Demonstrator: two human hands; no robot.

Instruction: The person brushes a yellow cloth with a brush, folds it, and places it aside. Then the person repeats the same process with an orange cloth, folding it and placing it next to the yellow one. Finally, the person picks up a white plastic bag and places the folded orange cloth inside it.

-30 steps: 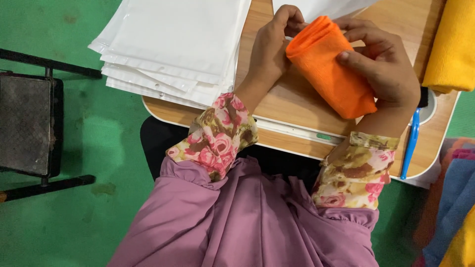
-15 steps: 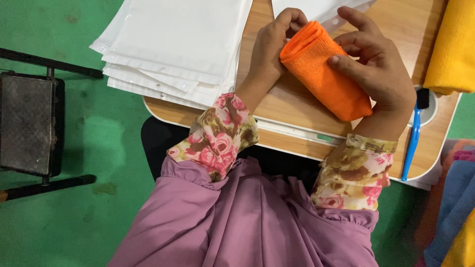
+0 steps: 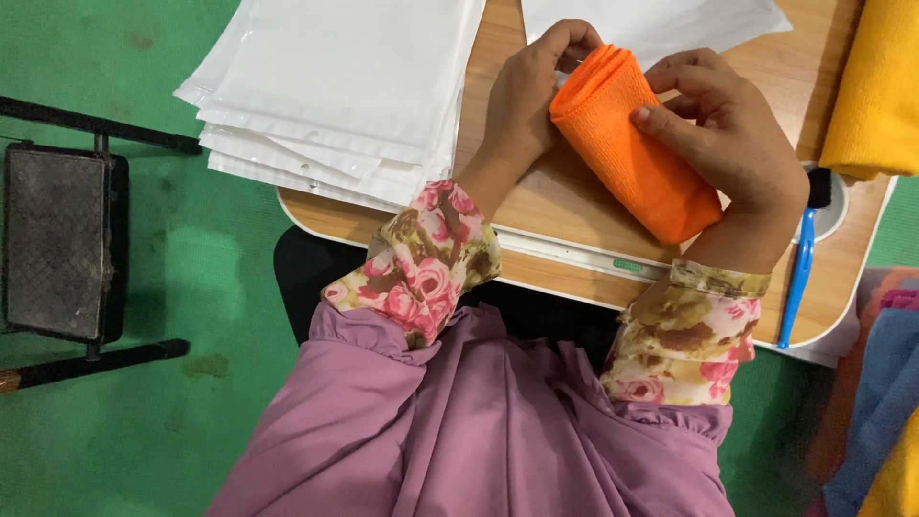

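Your left hand (image 3: 525, 101) is curled w/ fingertips pinching the far end of the folded orange cloth (image 3: 634, 144); your right hand (image 3: 732, 144) wraps over the cloth's right side, thumb pressed on its top face, so both hands are closed on it. The cloth lies diagonally on the wooden lap table (image 3: 574, 206), near its centre, far end raised slightly, approx., since the underside is hidden. Stack of white plastic bags (image 3: 335, 86) sits to the left, apart from the cloth; one more white bag (image 3: 661, 19) lies beyond it. Yellow cloth (image 3: 876, 86) at table's right edge; blue-handled brush (image 3: 799, 268) beside your right wrist.
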